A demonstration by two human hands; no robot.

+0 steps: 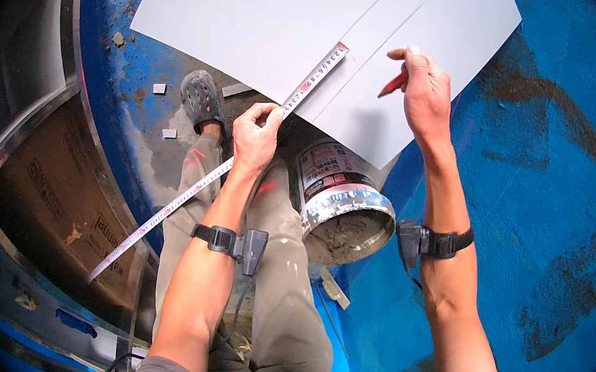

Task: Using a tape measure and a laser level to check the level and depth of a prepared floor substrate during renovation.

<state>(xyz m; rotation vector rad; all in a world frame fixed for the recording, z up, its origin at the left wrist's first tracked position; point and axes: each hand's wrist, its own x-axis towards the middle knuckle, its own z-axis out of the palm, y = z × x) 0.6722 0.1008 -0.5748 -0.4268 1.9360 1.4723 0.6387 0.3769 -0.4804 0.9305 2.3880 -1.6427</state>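
Observation:
My left hand [256,136] pinches a long silvery measuring tape [314,78] at the near edge of a white board [260,10]. One end of the tape lies over the board. Its rest runs under my left forearm down to the lower left, and no case is seen. Two thin dark lines cross the board slantwise, one of them meeting the tape's end. Above the board's right part hovers my right hand [428,98], its fingers curled round a red pencil [394,85] with the point toward the lower left. The pencil is clear of the surface and casts no distinct mark there.
Below the board stands a paint-smeared bucket [352,196] with grey paste inside. A brown cardboard box [65,202] sits behind a metal frame at left. My shoe [203,100] rests on the stained floor beside small white scraps [169,133]. A blue painted surface [549,202] spreads at right.

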